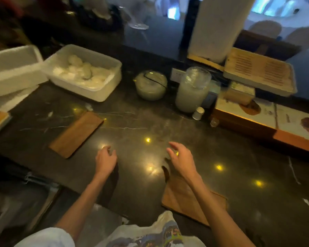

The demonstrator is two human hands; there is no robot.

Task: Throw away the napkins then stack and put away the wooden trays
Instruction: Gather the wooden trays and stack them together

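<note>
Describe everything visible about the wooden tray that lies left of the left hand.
The wooden tray is a thin, flat, brown rectangle with faint grain. It lies flat on the dark marble counter, turned diagonally, with nothing on it. No hand touches it; the left hand is close to its near right side.

Two wooden trays (76,134) (177,198), two white tubs (12,82) (103,93), one jar (193,90)

Both hands empty above dark counter (132,122): left hand (105,160), right hand (181,157); two wooden trays (76,133) (184,198) flat.
</note>
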